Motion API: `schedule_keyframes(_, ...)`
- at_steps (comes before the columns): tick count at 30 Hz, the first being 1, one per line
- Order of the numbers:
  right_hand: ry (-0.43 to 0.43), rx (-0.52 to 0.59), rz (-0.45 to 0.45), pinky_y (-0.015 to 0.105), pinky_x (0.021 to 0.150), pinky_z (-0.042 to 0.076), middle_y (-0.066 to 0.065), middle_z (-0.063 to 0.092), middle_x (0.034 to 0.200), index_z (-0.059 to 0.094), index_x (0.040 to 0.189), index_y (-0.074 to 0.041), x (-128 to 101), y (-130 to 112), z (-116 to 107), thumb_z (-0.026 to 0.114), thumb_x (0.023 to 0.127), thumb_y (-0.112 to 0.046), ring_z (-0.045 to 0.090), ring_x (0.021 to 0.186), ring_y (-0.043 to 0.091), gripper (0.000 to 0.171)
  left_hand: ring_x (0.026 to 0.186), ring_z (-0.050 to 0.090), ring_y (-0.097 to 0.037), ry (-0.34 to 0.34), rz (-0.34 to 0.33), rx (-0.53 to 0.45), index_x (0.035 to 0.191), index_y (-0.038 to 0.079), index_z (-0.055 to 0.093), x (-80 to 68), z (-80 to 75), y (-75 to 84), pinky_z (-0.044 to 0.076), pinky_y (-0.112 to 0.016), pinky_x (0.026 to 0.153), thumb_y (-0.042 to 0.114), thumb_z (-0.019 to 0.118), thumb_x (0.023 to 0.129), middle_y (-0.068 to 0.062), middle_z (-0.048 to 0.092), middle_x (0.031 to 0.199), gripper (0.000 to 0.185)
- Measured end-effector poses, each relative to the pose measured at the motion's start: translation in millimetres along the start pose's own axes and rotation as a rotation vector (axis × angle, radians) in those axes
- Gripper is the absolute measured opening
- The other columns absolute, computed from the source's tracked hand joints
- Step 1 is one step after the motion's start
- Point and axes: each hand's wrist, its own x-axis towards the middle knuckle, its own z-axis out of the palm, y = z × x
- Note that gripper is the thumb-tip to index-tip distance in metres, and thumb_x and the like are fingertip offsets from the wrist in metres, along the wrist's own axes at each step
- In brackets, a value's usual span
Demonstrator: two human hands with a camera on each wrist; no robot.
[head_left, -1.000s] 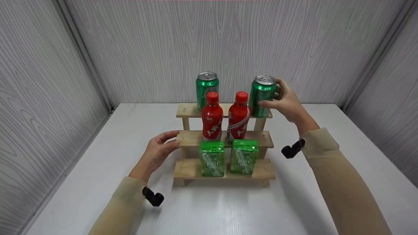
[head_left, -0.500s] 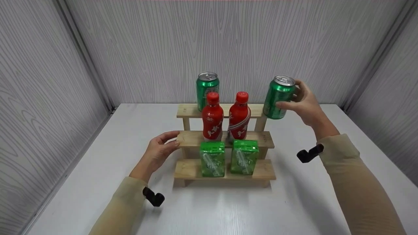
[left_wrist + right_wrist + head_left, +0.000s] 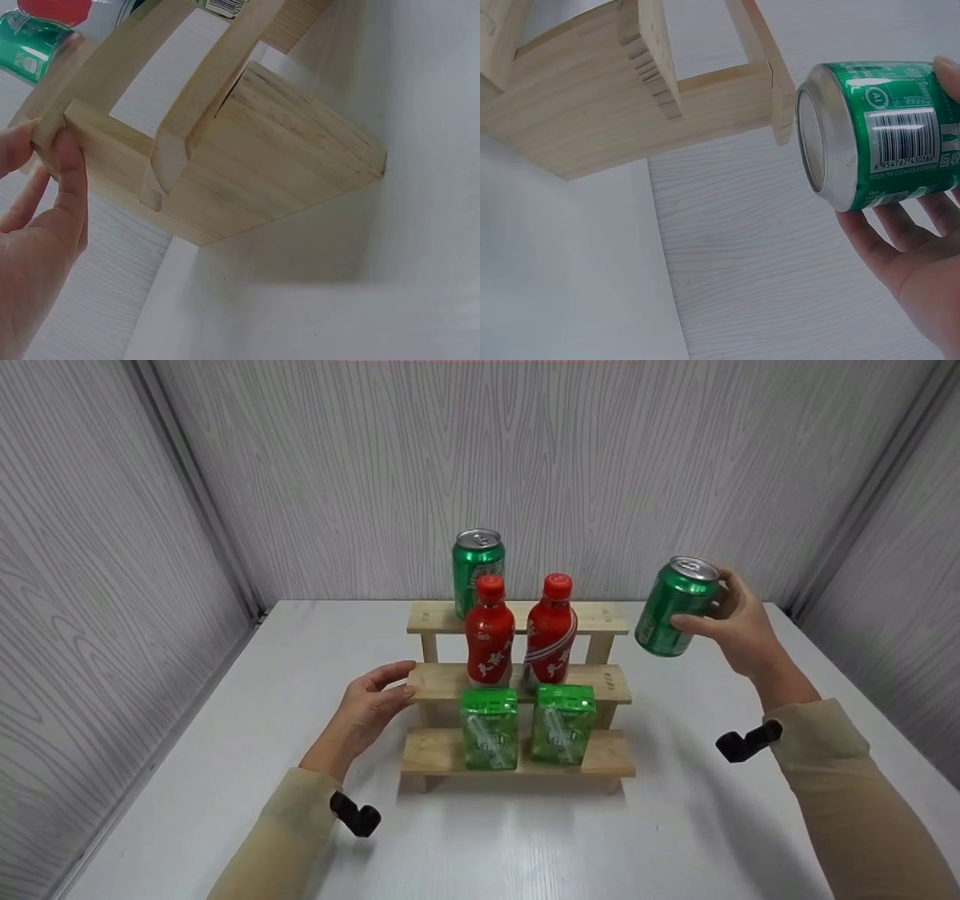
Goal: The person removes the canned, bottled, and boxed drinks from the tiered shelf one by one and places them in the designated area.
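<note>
My right hand (image 3: 742,626) grips a green soda can (image 3: 677,607) in the air, right of the wooden three-step rack (image 3: 442,681). The can tilts slightly, and its silver base and barcode show in the right wrist view. At the rack's left side, my left hand (image 3: 367,709) pinches the end of the middle shelf between thumb and fingers, as the left wrist view (image 3: 56,180) also shows. A second green can (image 3: 472,559) stands on the top shelf, partly hidden by a bottle.
Two red bottles (image 3: 489,641) (image 3: 551,641) stand on the middle shelf. Two green drink cartons (image 3: 489,735) (image 3: 562,731) sit on the bottom shelf. The rack stands on a white table (image 3: 495,847), with grey wood-grain walls (image 3: 375,472) behind and at both sides.
My right hand has carried the green can off the top shelf's right end, out to the right and slightly lower. The left hand has kept its place on the middle shelf.
</note>
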Motion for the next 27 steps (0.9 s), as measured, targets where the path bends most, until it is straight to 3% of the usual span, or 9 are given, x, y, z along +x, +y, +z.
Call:
schedule_keyframes(5, 0.017, -0.074, 0.020, 0.043, 0.099, 0.038, 0.011, 0.045, 0.131, 0.034, 0.136, -0.014, -11, 11, -8, 0.074, 0.077, -0.001, 0.047, 0.119, 0.024, 0.073, 0.105, 0.055, -0.022, -0.002, 0.001, 0.003, 0.129, -0.006, 0.046, 0.1, 0.6, -0.1, 0.048, -0.029, 0.087, -0.006, 0.066, 0.082, -0.015, 0.044, 0.128, 0.051)
schedule_keyframes(13, 0.022, -0.150, 0.003, 0.055, 0.097, 0.034, 0.009, 0.045, 0.129, 0.036, 0.134, -0.016, -26, 40, -19, 0.075, 0.076, -0.001, 0.047, 0.117, 0.022, 0.071, 0.096, 0.059, -0.019, 0.000, 0.006, -0.004, 0.130, -0.007, 0.044, 0.7, 1.1, -2.1, 0.048, -0.029, 0.085, -0.008, 0.063, 0.083, -0.014, 0.045, 0.126, 0.051)
schedule_keyframes(20, 0.031, -0.177, 0.030, 0.062, 0.096, 0.030, 0.010, 0.042, 0.132, 0.033, 0.135, -0.015, -35, 63, -21, 0.077, 0.076, -0.007, 0.041, 0.122, 0.033, 0.074, 0.101, 0.058, -0.020, -0.005, 0.011, -0.004, 0.131, -0.006, 0.045, -0.5, 0.2, -1.4, 0.048, -0.030, 0.086, -0.007, 0.065, 0.082, -0.015, 0.045, 0.128, 0.053)
schedule_keyframes(27, 0.044, -0.199, 0.099, 0.061, 0.097, 0.031, 0.016, 0.038, 0.136, 0.030, 0.135, -0.013, -38, 82, -18, 0.079, 0.074, -0.013, 0.035, 0.126, 0.042, 0.078, 0.103, 0.057, -0.022, -0.011, 0.015, -0.018, 0.131, -0.007, 0.044, -1.4, -1.3, -1.2, 0.048, -0.030, 0.086, -0.008, 0.065, 0.082, -0.015, 0.043, 0.129, 0.054)
